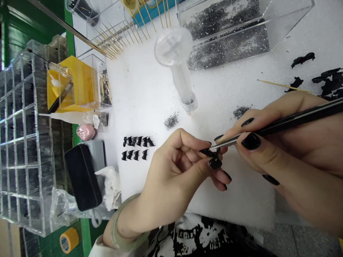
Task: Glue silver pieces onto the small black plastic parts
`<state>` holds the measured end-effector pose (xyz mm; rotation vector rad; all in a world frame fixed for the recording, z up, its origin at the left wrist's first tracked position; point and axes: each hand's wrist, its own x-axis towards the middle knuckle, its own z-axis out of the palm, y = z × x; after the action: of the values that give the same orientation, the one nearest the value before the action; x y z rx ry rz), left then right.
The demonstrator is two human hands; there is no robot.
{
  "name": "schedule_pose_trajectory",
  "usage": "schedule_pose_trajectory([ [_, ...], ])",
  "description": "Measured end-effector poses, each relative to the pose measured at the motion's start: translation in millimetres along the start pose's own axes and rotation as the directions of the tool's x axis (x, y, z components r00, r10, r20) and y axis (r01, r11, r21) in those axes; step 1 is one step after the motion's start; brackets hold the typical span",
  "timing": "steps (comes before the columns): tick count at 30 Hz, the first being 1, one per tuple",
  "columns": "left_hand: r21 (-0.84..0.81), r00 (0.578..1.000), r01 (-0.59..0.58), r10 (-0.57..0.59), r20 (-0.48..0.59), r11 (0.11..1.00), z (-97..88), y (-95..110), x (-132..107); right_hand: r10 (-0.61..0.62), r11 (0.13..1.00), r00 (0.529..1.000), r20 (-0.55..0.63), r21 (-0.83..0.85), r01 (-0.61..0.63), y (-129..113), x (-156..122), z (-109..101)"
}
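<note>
My left hand [182,167] pinches a small black figure piece [205,152] between thumb and fingers, above the white foam mat [139,96]. My right hand [278,153] grips black tweezers [284,123], held slantwise like a pen. Their silver tip meets the black piece at my left fingertips; part of the piece is covered by fingers. To the left of my left hand lie two rows of small black shaped pieces [136,141]. Little heaps of tiny metallic bits [171,121] and dark bits [241,111] rest on the mat beyond my hands.
A clear plastic stand [182,78] rises mid-mat. Behind it is a clear tray [227,53] of fine dark bits. Bamboo sticks [115,41] stand along the back left. More black pieces [331,84] and a stick [281,85] lie right. A black case [83,177] sits left.
</note>
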<state>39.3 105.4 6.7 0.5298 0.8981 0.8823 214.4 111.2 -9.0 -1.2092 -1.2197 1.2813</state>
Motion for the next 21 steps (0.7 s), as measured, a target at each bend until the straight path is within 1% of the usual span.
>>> schedule_pose_trajectory([
  [3, 0.005, 1.000, -0.001, 0.001, -0.008, 1.000, 0.1, 0.5, -0.1, -0.019, 0.999, 1.000, -0.010, -0.034, 0.018, 0.4, 0.7, -0.3],
  [6, 0.013, 1.000, -0.007, 0.007, -0.007, 1.000, 0.0, 0.9, 0.2, -0.054, 0.998, 0.999, -0.006, -0.030, 0.053, 1.4, 2.2, -0.1],
  [10, 0.025, 1.000, -0.005, 0.005, -0.004, 1.000, -0.6, 0.7, 0.8, -0.054, 0.998, 0.998, 0.043, -0.019, 0.055, 1.6, 3.1, -0.9],
  [16, -0.002, 1.000, 0.011, -0.011, 0.009, 1.000, -1.8, -1.1, -0.9, -0.057, 0.998, 0.994, 0.094, 0.009, 0.056, 1.7, 3.9, -2.1],
  [19, -0.002, 1.000, 0.019, -0.019, 0.017, 1.000, -2.6, -1.1, -1.5, -0.059, 0.997, 0.997, 0.040, -0.041, 0.061, 2.3, 2.9, -2.1],
  [21, -0.001, 1.000, 0.015, -0.015, 0.026, 1.000, -3.5, -0.9, -0.9, -0.029, 0.997, 0.999, -0.017, -0.076, 0.027, 2.5, 1.7, -1.6],
])
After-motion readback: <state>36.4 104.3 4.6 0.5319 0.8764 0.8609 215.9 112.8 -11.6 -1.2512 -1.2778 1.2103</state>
